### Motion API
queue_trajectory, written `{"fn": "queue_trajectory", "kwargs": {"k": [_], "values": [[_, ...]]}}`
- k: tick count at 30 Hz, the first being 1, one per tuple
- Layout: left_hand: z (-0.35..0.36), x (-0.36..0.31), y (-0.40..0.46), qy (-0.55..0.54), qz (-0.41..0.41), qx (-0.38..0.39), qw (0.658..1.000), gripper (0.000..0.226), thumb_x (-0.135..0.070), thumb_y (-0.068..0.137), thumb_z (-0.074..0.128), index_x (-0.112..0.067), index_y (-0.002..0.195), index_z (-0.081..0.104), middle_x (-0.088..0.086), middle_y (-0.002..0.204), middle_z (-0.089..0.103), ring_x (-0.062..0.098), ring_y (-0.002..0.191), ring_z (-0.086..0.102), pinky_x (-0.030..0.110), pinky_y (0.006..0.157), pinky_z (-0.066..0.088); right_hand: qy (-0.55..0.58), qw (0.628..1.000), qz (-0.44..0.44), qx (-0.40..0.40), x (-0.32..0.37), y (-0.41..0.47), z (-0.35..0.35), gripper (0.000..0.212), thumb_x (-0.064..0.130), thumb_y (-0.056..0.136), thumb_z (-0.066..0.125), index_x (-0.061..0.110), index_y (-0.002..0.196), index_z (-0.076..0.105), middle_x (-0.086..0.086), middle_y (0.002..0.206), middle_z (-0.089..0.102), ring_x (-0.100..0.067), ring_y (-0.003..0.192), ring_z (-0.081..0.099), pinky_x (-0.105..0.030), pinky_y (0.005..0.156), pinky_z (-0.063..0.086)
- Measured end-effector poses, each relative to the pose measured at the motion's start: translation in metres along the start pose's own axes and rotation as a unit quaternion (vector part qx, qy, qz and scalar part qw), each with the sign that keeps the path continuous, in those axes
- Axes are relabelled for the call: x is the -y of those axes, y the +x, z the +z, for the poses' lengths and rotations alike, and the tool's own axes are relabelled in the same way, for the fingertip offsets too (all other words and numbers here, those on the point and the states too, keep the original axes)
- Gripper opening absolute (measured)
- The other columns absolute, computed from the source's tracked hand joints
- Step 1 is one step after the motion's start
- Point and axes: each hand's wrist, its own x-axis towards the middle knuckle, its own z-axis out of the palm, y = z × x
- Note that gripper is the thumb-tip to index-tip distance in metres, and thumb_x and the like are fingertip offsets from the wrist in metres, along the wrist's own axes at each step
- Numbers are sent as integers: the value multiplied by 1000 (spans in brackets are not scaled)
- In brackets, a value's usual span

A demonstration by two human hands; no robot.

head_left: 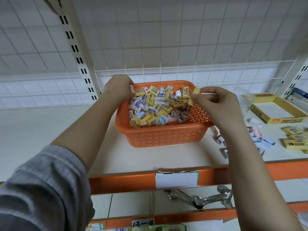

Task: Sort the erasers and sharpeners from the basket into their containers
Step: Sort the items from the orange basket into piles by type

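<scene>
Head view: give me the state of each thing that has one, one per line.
Orange basket: upright on the shelf, still heaped with erasers and sharpeners.
Left hand: at the basket's far-left corner, pinching a pink eraser.
Right hand: over the basket's right rim, holding yellow erasers.
Yellow box: open, looks empty.
Loose erasers: lying unsorted on the shelf, right of the basket.

The light is soft and even, a bit dim, with a weak shadow under the basket (160, 134). No glare. Straight lines bend near the edges. The right edge is smeared and blurry, and the boxes (295, 140) there look fuzzy.
</scene>
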Motion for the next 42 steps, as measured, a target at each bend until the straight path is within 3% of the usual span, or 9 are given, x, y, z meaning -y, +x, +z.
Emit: {"fn": "queue_trajectory", "kwargs": {"k": [3, 8, 14, 20, 25, 30, 34, 38, 42], "values": [[-11, -11, -17, -77, 5, -29, 997, 42, -22, 82, 69, -16, 123, 61, 4, 125, 60, 22, 113, 55, 34, 85, 45, 13, 1000, 3, -11, 1, -2, -2, 13, 22, 80, 73, 24, 90, 65, 16, 59, 64, 8, 52, 57, -16, 51, 45], [-23, -40, -51, -137, 69, -64, 986, 45, -28, 83, 66, -16, 126, 59, 2, 122, 63, 17, 110, 56, 29, 89, 44, 50, 998, 5, -48, -3, -7, -11, 14, 17, 82, 71, 19, 94, 63, 7, 69, 66, 6, 48, 56, -10, 43, 40], [-19, -93, -89, -177, 119, -67, 975, 44, -34, 86, 64, -21, 127, 57, -2, 120, 64, 14, 111, 55, 20, 87, 36, 45, 990, -1, -135, -22, -6, -60, 12, 20, 82, 70, 22, 91, 62, 13, 62, 67, 5, 57, 59, -10, 53, 44], [3, -169, -117, -203, 144, -31, 968, 44, -35, 86, 64, -24, 128, 57, 0, 126, 60, 17, 116, 51, 26, 95, 35, 55, 986, 3, -157, -44, -1, -130, 15, 19, 81, 69, 21, 94, 63, 12, 61, 66, 1, 60, 60, -17, 58, 47], [35, -238, -148, -269, 88, -15, 959, 46, -35, 84, 66, -20, 127, 58, -2, 118, 64, 11, 103, 58, 18, 89, 39, 13, 993, 11, -118, -61, 6, -200, 12, 22, 82, 68, 25, 92, 63, 9, 69, 63, -1, 47, 49, -16, 44, 42], [63, -290, -148, -262, 25, 48, 964, 44, -24, 84, 67, -14, 126, 59, 5, 124, 61, 15, 109, 56, 8, 81, 30, 4, 997, 40, -72, -77, 11, -253, 15, 21, 82, 70, 25, 94, 64, 8, 71, 63, 4, 52, 55, -13, 52, 42], [78, -304, -144, -208, 3, 71, 976, 39, -14, 83, 63, -13, 122, 62, 9, 115, 65, 23, 106, 58, 23, 85, 41, 1, 997, 45, -57, -86, 15, -276, 20, 18, 82, 69, 17, 103, 66, 11, 66, 60, 5, 49, 54, -8, 48, 40], [80, -307, -145, -192, -4, 73, 979, 20, -7, 79, 56, -10, 95, 68, 14, 89, 66, 33, 88, 61, 29, 67, 45, -3, 998, 46, -46, -94, 22, -286, 24, 18, 84, 67, 17, 108, 67, 15, 64, 60, 5, 54, 56, -8, 52, 42], [75, -313, -145, -194, -3, 37, 980, 32, -12, 87, 53, -17, 115, 66, 7, 114, 66, 24, 103, 60, 22, 75, 40, -31, 997, 42, -48, -106, 28, -294, 23, 22, 84, 67, 21, 107, 67, 17, 66, 63, 3, 65, 60, -16, 61, 44]]}}
